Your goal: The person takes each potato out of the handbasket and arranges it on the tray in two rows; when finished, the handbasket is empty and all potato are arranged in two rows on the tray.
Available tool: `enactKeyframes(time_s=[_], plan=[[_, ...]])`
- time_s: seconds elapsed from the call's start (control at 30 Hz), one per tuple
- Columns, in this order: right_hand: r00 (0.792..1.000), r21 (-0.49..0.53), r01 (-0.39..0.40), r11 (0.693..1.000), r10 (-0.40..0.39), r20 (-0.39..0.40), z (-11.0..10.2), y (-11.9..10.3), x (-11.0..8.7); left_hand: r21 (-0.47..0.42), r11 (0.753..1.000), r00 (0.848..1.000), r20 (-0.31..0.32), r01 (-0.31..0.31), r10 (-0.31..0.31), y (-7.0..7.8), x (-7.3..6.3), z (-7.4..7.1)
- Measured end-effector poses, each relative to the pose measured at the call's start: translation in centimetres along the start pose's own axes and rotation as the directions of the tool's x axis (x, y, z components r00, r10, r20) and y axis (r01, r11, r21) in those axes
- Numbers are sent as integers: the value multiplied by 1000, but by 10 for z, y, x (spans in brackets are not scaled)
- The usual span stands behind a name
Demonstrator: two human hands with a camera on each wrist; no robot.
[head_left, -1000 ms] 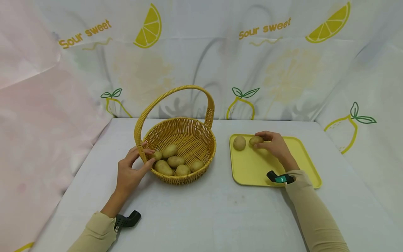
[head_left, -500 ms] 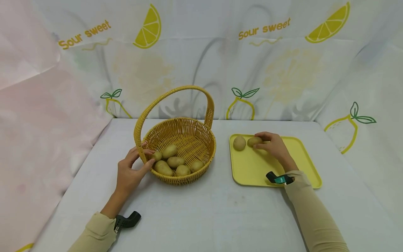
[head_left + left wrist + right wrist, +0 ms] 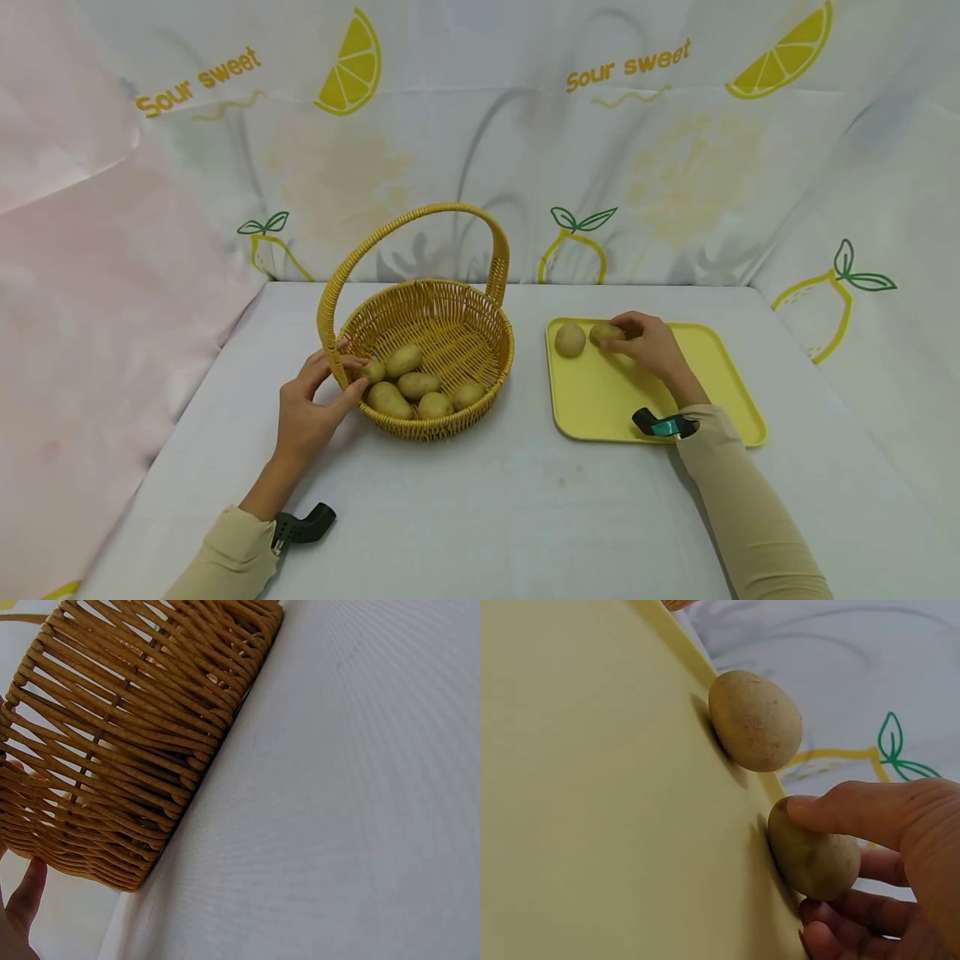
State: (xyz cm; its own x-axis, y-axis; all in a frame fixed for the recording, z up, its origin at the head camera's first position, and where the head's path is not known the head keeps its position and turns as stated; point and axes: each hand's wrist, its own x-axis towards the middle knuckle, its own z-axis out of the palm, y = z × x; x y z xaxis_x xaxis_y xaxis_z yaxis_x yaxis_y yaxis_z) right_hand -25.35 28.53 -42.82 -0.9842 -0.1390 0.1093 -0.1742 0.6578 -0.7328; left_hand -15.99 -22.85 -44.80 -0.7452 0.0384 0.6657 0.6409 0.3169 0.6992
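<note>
A yellow wicker basket (image 3: 504, 343) with a tall arched handle stands left of the middle in the head view. Several potatoes (image 3: 418, 385) lie together in its near left part. My left hand (image 3: 309, 410) grips the basket's left rim at the foot of the handle; the left wrist view shows the woven outer wall (image 3: 112, 742) close up. To the right, a yellow tray (image 3: 592, 408) bears two potatoes along its far edge. My right hand (image 3: 651, 348) holds the right-hand potato (image 3: 810, 851) between thumb and fingers, low at the tray. Beside it sits the other potato (image 3: 754, 720), apart from the hand.
The white table (image 3: 480, 517) stretches in front of basket and tray, with a gap between the two. A white cloth backdrop (image 3: 480, 150) with lemon prints rises along the table's far edge. A pinkish cloth (image 3: 97, 333) hangs at the left.
The right hand has shifted the held potato slightly left on the tray, closer to the other potato, and has then stayed almost still. The left hand and basket keep their place.
</note>
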Motion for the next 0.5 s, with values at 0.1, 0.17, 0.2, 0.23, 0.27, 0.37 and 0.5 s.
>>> enactKeyframes(time_s=[0.1, 0.17, 0.2, 0.23, 0.27, 0.37, 0.5], plan=[[1000, -21, 0, 1000, 0, 6, 1, 0, 0, 2, 1000, 1000, -4, 21, -21, 6, 1, 1], [1000, -28, 1, 1000, 0, 11, 1, -1, 0, 5, 1000, 1000, -9, 26, -26, 16, 3, 2], [1000, -29, 3, 1000, -2, 13, 1, -2, 0, 6, 1000, 1000, -11, 23, -23, 21, 4, 3], [1000, -34, 5, 999, -4, 14, 0, -2, 1, 6, 1000, 1000, -12, 23, -23, 25, 5, 3], [1000, -36, 9, 999, -8, 15, 0, -2, 1, 5, 1000, 1000, -13, 20, -20, 27, 6, 4], [1000, -33, 23, 999, -23, 12, -4, -6, 1, 8, 1000, 1000, -13, 12, -12, 23, 5, 3], [998, -5, 54, 999, -54, -30, -9, -16, 0, 2, 1000, 1000, -5, 23, -23, 7, 3, 2]])
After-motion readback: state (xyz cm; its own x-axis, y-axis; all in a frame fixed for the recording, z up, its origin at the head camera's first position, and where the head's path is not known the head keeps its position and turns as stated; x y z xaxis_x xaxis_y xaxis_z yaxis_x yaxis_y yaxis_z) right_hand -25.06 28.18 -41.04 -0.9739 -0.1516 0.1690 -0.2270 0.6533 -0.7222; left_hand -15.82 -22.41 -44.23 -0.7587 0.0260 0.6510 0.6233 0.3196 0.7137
